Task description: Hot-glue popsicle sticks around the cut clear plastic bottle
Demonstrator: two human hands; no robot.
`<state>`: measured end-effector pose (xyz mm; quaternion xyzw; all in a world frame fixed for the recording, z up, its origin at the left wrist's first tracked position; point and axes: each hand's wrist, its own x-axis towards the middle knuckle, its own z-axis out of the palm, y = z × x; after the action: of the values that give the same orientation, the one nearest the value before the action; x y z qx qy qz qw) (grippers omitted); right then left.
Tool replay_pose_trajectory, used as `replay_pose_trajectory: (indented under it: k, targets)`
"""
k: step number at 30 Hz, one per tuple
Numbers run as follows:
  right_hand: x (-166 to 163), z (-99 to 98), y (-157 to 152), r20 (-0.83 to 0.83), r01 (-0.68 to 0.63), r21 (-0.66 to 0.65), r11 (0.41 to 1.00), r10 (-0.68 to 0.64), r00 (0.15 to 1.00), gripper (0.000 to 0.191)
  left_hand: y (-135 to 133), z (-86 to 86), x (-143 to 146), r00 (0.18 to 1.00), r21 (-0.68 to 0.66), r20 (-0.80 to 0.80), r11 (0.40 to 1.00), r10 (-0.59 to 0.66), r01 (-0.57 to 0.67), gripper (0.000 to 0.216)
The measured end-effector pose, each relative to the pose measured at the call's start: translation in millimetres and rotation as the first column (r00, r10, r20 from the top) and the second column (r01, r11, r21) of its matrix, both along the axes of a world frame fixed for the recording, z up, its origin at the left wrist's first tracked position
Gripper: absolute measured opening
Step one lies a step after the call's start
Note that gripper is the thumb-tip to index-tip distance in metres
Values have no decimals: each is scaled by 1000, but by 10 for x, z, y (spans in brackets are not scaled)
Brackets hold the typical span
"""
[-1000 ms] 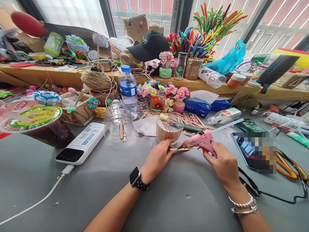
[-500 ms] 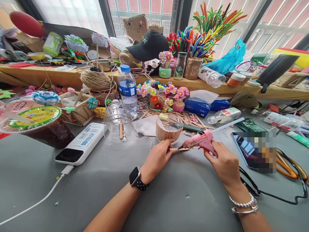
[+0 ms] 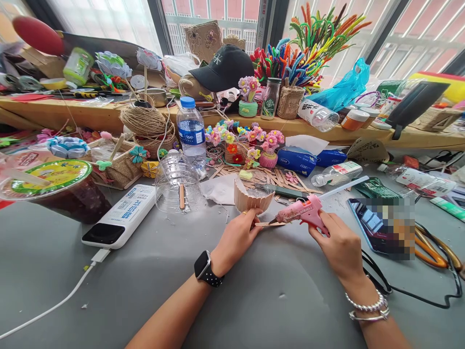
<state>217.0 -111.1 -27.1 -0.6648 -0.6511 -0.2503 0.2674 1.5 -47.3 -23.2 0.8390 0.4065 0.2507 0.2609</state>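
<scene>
Between the fingers of my left hand point(image 3: 238, 240) is a wooden craft stick point(image 3: 279, 224), held low over the grey table. My right hand point(image 3: 337, 242) is wrapped round the handle of a pink hot glue gun point(image 3: 303, 213), whose nozzle tip touches or hovers just over the stick; I cannot tell which. A clear glue stick point(image 3: 343, 186) pokes out of the gun's back. Just beyond my left fingers stands a small round cup point(image 3: 250, 198) sided with wooden sticks, its lower part partly hidden by that hand.
A cut clear plastic bottle point(image 3: 170, 182), a white power bank point(image 3: 121, 218) and a lidded drink cup point(image 3: 61, 189) stand to the left. Loose craft sticks point(image 3: 221, 171) lie behind. At right are a phone point(image 3: 366, 228), scissors point(image 3: 430, 249) and a black cord point(image 3: 417, 294).
The glue gun and my right hand have shifted very slightly to the right. My left hand and the craft stick stay almost still.
</scene>
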Motion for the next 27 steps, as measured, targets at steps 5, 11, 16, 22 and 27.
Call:
replay_pose_trajectory:
  k: [5,11,16,22,27]
  targets:
    - [15,-8,-9,21,14,-4,1000,-13,1000,24,-1,2,4,1000,1,-7,1000,-1,1,27]
    - [17,3,-19,1,11,-5,1000,-11,1000,23,2,-3,-2,1000,20,-5,1000,0,0,28]
    - [34,9,-14,5,6,-5,1000,-6,1000,24,5,-11,-2,1000,23,-7,1000,3,-3,27]
    - [53,9,-22,6,23,-3,1000,-23,1000,23,6,-11,1,1000,29,0,1000,5,-5,27]
    - [58,21,-29,8,21,-1,1000,-21,1000,23,1,0,-1,1000,31,3,999,9,-9,26]
